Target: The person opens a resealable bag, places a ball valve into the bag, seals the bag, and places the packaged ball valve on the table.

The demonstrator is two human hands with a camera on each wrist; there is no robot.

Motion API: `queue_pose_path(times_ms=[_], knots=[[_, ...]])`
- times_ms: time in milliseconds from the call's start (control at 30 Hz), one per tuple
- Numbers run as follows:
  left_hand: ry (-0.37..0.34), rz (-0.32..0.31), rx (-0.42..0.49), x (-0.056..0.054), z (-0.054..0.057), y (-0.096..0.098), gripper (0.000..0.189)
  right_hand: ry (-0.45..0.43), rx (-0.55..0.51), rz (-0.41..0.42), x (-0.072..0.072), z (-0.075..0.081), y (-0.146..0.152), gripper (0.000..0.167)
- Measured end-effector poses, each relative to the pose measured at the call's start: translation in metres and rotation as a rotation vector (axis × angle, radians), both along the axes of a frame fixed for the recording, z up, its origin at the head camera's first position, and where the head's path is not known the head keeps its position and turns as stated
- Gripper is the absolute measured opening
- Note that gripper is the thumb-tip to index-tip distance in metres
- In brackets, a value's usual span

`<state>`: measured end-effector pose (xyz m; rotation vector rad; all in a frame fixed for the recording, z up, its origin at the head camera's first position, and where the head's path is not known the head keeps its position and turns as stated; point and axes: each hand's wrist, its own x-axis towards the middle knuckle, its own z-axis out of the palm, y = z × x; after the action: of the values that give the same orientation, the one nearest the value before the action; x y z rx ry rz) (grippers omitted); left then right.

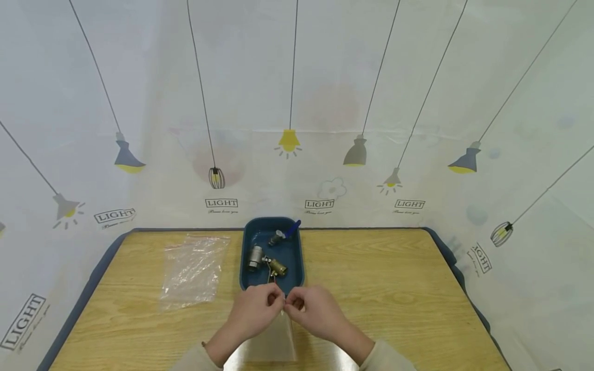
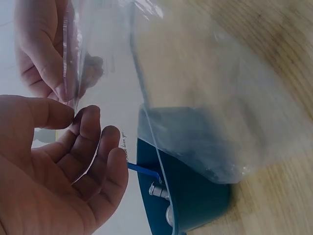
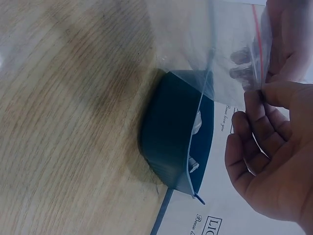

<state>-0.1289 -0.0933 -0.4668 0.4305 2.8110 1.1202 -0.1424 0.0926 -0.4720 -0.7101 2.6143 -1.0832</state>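
Observation:
A clear plastic zip-lock bag (image 1: pixel 274 340) hangs between my two hands, below their fingertips. My left hand (image 1: pixel 257 312) pinches its top edge between thumb and index finger. Close beside it, my right hand (image 1: pixel 320 313) pinches the same edge, fingertips nearly meeting. In the right wrist view a red strip (image 3: pixel 257 34) runs along the bag's top. Just beyond the hands stands a dark blue tray (image 1: pixel 296 257). Inside lie a silver valve (image 1: pixel 255 257), a brass valve (image 1: pixel 278 267) and a valve with a blue handle (image 1: pixel 292 229). My hands overlap the tray's near edge in the head view.
More clear zip-lock bags (image 1: pixel 192 270) lie flat on the wooden table (image 1: pixel 371 273), left of the tray. A white sheet printed with lamps (image 1: pixel 260 103) rises behind the table and along its sides.

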Motion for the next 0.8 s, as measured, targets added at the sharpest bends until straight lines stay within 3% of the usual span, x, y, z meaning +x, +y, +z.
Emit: queue_pose_path(times_ms=[333, 800], knots=[[-0.005, -0.003, -0.002, 0.0002, -0.0010, 0.0018, 0.014, 0.061, 0.081, -0.028, 0.0033, -0.0028, -0.0018, 0.009], [0.067, -0.023, -0.087, 0.0019, -0.0053, 0.0074, 0.012, 0.141, 0.059, -0.072, 0.0061, -0.0058, -0.0035, 0.010]])
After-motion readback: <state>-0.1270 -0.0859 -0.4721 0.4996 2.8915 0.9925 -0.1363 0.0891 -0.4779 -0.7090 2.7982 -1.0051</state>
